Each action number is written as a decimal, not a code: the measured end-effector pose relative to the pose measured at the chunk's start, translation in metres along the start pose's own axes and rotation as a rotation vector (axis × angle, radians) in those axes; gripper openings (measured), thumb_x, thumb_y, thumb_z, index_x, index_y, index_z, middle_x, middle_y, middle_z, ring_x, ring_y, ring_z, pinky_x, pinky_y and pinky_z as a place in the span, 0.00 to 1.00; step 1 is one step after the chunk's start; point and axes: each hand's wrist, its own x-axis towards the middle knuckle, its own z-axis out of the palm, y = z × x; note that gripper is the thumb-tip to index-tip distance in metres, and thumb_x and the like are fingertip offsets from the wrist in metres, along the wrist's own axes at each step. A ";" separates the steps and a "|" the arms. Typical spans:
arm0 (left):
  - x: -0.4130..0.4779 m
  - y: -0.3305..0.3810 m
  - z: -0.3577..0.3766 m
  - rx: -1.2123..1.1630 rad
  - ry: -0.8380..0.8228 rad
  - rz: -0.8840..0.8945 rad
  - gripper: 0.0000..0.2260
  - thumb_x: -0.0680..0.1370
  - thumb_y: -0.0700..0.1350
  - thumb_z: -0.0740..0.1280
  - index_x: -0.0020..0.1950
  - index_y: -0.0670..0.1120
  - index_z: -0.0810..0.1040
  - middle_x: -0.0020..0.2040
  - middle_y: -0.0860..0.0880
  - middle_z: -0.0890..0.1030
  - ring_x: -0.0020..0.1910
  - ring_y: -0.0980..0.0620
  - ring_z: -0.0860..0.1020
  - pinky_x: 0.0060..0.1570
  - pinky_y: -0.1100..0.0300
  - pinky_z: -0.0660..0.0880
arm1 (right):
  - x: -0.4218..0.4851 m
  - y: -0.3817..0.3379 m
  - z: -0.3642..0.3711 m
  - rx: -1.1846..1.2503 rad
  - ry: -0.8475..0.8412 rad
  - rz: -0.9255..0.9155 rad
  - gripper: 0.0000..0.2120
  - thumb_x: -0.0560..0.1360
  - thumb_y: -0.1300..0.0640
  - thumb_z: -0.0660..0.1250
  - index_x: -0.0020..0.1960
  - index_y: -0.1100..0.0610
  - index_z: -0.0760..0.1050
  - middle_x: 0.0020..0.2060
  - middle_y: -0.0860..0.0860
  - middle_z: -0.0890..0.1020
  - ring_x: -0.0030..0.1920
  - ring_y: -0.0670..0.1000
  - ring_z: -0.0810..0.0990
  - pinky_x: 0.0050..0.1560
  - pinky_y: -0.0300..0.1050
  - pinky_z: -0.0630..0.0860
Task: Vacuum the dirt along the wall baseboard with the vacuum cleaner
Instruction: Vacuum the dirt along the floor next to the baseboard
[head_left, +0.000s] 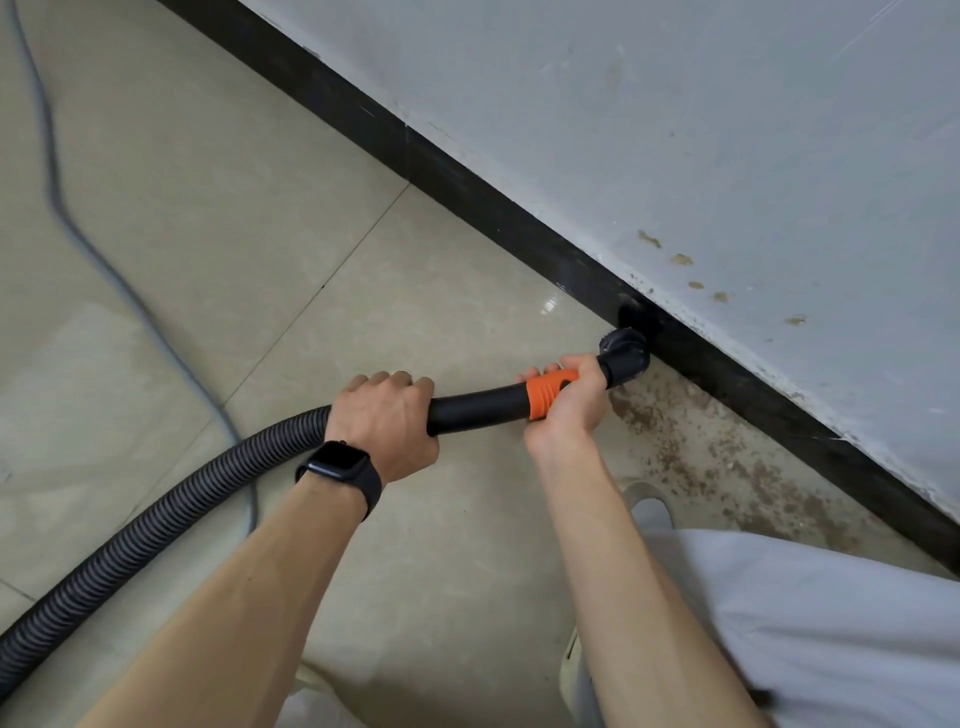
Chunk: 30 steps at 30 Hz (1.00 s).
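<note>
A black vacuum tube (480, 408) with an orange collar (549, 394) runs from a ribbed black hose (156, 525) up to a black nozzle (626, 353). The nozzle tip sits against the black baseboard (467, 187), where floor meets wall. My left hand (387, 421), with a dark watch on the wrist, grips the tube where it joins the hose. My right hand (569, 402) grips the orange collar just behind the nozzle. Brown dirt (727, 467) lies scattered on the tiles along the baseboard, to the right of the nozzle.
A grey power cord (67, 223) snakes over the beige floor tiles on the left. The pale wall (675, 130) above the baseboard carries brown spots. My light-grey trouser leg (805, 623) and a shoe (649, 512) are at lower right, close to the dirt.
</note>
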 end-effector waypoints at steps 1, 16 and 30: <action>-0.001 -0.006 -0.001 -0.002 0.018 -0.008 0.08 0.71 0.50 0.66 0.42 0.51 0.68 0.36 0.53 0.68 0.35 0.48 0.66 0.39 0.57 0.62 | -0.002 0.003 0.005 0.000 -0.016 0.011 0.04 0.73 0.63 0.67 0.43 0.62 0.72 0.33 0.54 0.75 0.23 0.54 0.77 0.31 0.47 0.78; -0.030 -0.083 -0.014 -0.099 -0.217 -0.152 0.07 0.69 0.52 0.67 0.37 0.55 0.69 0.33 0.56 0.75 0.33 0.53 0.75 0.31 0.60 0.69 | -0.034 0.065 0.031 -0.142 -0.042 0.036 0.06 0.78 0.59 0.67 0.45 0.60 0.72 0.32 0.51 0.76 0.25 0.49 0.79 0.32 0.41 0.80; -0.035 -0.044 0.005 0.026 -0.177 0.060 0.06 0.70 0.53 0.64 0.41 0.55 0.68 0.36 0.55 0.71 0.36 0.49 0.71 0.31 0.59 0.60 | -0.040 0.055 -0.028 0.016 0.167 0.013 0.07 0.75 0.60 0.69 0.49 0.60 0.73 0.34 0.54 0.77 0.25 0.54 0.80 0.29 0.43 0.79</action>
